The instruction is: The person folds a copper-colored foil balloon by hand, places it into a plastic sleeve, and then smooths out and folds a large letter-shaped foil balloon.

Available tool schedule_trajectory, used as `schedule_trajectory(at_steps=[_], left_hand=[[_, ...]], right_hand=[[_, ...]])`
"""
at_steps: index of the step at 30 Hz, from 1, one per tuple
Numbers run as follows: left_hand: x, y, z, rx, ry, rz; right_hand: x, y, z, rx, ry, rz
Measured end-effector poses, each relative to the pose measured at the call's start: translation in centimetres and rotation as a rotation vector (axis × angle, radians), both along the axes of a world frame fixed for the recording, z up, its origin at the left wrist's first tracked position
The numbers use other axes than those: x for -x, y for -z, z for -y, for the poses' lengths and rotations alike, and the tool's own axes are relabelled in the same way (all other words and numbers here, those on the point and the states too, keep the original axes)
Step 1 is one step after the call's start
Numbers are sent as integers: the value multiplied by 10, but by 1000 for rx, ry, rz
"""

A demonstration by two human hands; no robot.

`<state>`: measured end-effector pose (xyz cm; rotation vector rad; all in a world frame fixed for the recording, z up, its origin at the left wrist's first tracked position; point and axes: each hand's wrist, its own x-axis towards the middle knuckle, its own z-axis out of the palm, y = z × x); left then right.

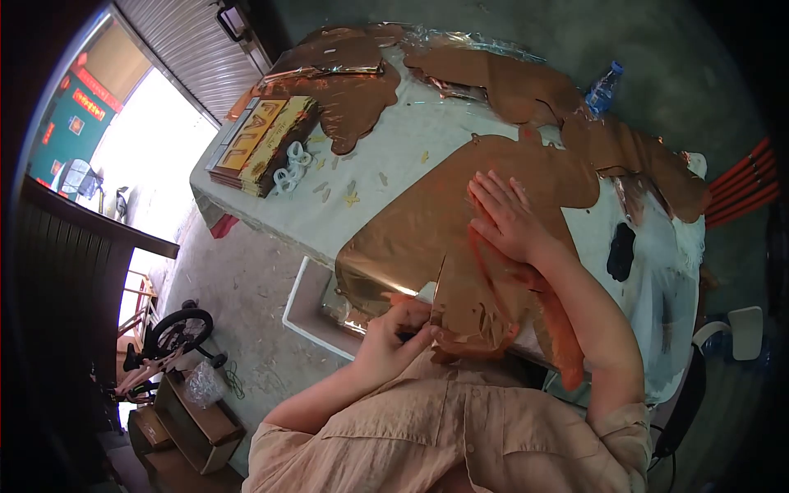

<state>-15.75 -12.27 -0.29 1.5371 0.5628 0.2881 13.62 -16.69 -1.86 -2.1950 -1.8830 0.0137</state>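
Observation:
A large brown foil sheet [427,214], shiny where it curls, lies across the near part of the table and hangs over its front edge. My right hand [505,218] rests flat on it with the fingers stretched out. At the near edge my left hand [399,337] is closed, thumb against fingers, beside a straight slit in the foil. Something dark shows within its grip, but I cannot make out what it is. The slit runs away from this hand, and a small pale patch shows next to it.
More brown foil balloons [357,107] lie along the table's far side. A stack of boxes [263,144], white ribbon rolls [292,168] and a water bottle [604,86] are on the table [288,218]. Below the front edge stands a white foam box [300,308].

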Motion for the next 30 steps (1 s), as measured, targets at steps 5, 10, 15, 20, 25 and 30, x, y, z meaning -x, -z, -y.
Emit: schedule_trajectory(at_steps=[5, 10, 15, 20, 25, 30], left_hand=[[-7, 5, 1, 229, -74, 260], [-9, 10, 0, 196, -86, 172], [-5, 17, -1, 232, -117, 105], [-4, 14, -2, 322, -125, 130], [-4, 13, -1, 314, -118, 153], [-4, 11, -2, 302, -129, 160]], right_hand=[[-1, 1, 0, 8, 0, -11], [-1, -2, 0, 24, -6, -49], [-4, -2, 0, 40, -20, -93], [-4, -5, 1, 53, -31, -133], [0, -4, 1, 39, -23, -142], [0, -1, 0, 18, -15, -115]])
